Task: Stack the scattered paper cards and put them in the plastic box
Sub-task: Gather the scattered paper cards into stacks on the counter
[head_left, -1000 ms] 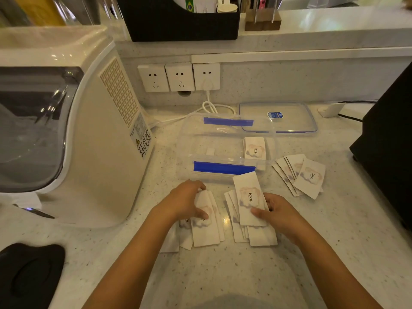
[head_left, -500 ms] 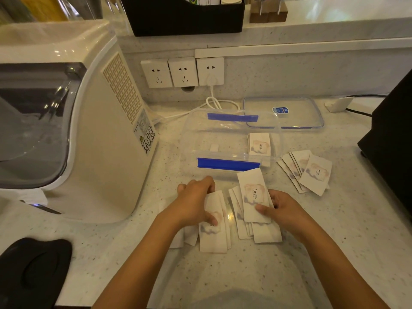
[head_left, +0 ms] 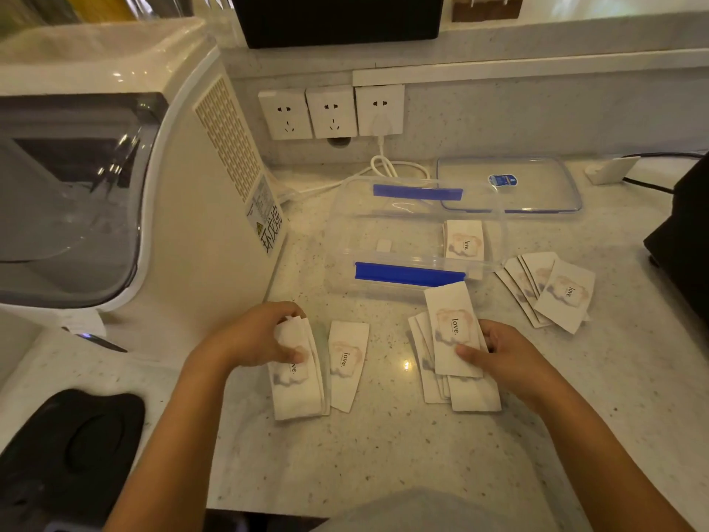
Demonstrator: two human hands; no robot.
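Several paper cards (head_left: 454, 332) lie fanned before the plastic box (head_left: 414, 232). Left hand (head_left: 249, 339) grips one bundle (head_left: 295, 374), apparently; right hand (head_left: 506, 355) pinches another. Square edges against the countertop (head_left: 383, 455) before merging.

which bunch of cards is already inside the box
The small stack of white paper "love." cards at the right end of the clear plastic box. The other bunches lie on the counter: two under the hands, one fanned out right of the box.

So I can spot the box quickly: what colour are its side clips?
Blue, on a clear plastic box; the near clip shows best in the head view.
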